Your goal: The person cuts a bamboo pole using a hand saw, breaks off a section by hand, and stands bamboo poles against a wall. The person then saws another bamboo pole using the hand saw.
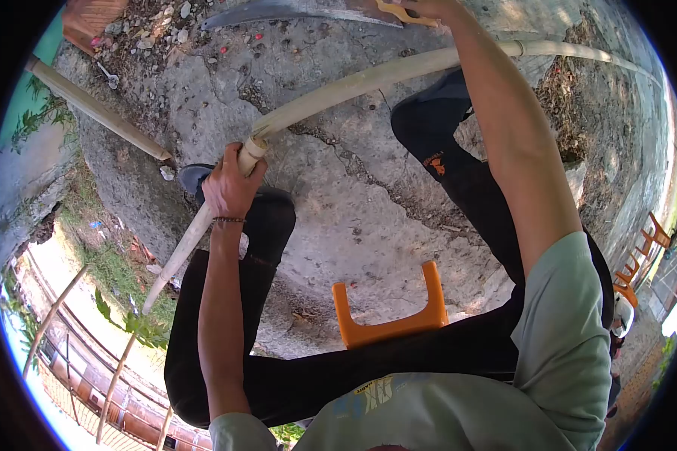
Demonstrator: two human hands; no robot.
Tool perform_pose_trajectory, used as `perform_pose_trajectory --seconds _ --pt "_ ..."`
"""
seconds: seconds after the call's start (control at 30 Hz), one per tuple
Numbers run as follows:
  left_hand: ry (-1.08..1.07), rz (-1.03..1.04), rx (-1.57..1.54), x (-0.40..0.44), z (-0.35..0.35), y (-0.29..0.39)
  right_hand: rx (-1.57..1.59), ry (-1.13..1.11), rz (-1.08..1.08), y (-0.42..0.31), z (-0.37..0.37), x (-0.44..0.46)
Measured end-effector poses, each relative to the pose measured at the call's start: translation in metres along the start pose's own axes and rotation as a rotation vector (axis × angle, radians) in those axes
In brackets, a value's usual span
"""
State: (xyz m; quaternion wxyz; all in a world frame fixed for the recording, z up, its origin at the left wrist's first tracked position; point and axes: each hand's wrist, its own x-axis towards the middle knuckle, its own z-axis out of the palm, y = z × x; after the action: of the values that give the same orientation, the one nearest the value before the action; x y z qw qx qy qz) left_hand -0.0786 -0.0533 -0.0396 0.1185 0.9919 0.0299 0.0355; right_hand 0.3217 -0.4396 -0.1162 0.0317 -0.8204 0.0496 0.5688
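Bamboo [361,86] crosses the scene in two pale lengths that meet at a node just beyond the person's left hand [231,188]; whether they are joined there I cannot tell. The fingers of that hand are clamped round the near length, which slants down past the left leg toward the near left, and a beaded bracelet [228,219] circles the wrist. The other length curves away to the far right, passing under the right forearm and close by the right shoe [435,101]. At the far edge, partly cut off, the right hand [431,9] has its fingers closed on the yellowish handle [406,13] of a saw, whose blade [301,10] points left above the concrete ground [338,195], apart from the bamboo. A shorter pole [101,111] lies at the far left, well apart from the saw. Nearer, an orange plastic stool [391,328] shows between the legs, partly hidden by black trousers [399,355].
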Motion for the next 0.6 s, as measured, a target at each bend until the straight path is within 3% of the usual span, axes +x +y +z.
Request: perform_pose_trajectory --seconds 0.07,0.17,0.3,0.47,0.53,0.6 --pt "-0.006 -0.005 0.013 0.001 0.004 0.000 0.216 0.634 -0.200 0.005 0.034 -0.035" --pt "-0.036 -0.031 0.032 0.001 0.007 0.002 0.109 0.687 -0.164 -0.002 0.048 -0.003" --pt "0.041 -0.024 0.062 -0.005 0.007 0.008 0.374 0.619 -0.257 0.013 0.052 0.001" --pt "0.134 0.019 0.027 -0.010 0.013 0.006 0.870 0.690 -0.500 -0.004 0.063 -0.117" --pt "0.120 -0.012 0.061 -0.011 0.012 0.010 0.677 0.622 -0.545 -0.013 0.061 -0.197" --pt "0.135 -0.012 0.047 -0.010 0.013 0.011 0.576 0.304 -0.667 -0.024 0.058 -0.281"
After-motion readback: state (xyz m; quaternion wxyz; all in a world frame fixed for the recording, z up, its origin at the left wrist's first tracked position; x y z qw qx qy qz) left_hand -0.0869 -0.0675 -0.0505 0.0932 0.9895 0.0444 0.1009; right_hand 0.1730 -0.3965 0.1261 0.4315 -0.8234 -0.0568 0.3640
